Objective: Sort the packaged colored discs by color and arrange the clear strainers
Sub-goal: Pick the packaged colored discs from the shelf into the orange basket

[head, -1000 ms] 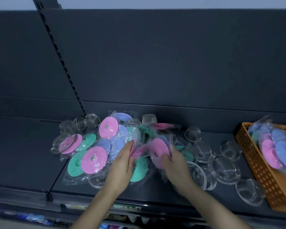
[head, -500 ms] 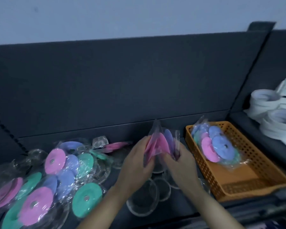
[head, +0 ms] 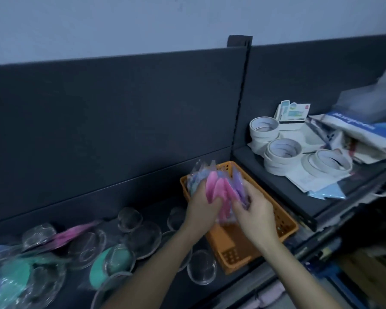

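Both hands hold a fanned bundle of packaged discs (head: 218,188), pink and purple, upright over the orange basket (head: 283,221). My left hand (head: 202,205) grips the pink discs from the left, thumb across the front. My right hand (head: 253,211) pinches the purple ones from the right. More packaged discs, blue and purple (head: 196,177), stand in the basket behind the bundle. On the dark shelf to the left lie a green packaged disc (head: 103,264), a pink one (head: 71,235) and several clear strainers (head: 201,267), blurred by motion.
A raised shelf (head: 276,181) on the right carries three stacks of white tape rolls (head: 284,152), small card packs (head: 292,112) and a pile of papers and bags (head: 357,132). The dark back panel (head: 120,108) stands behind the shelf.
Both hands carried the bundle of pink and purple discs rightward from the pile to above the orange basket. The view swung right, revealing the tape rolls and papers.
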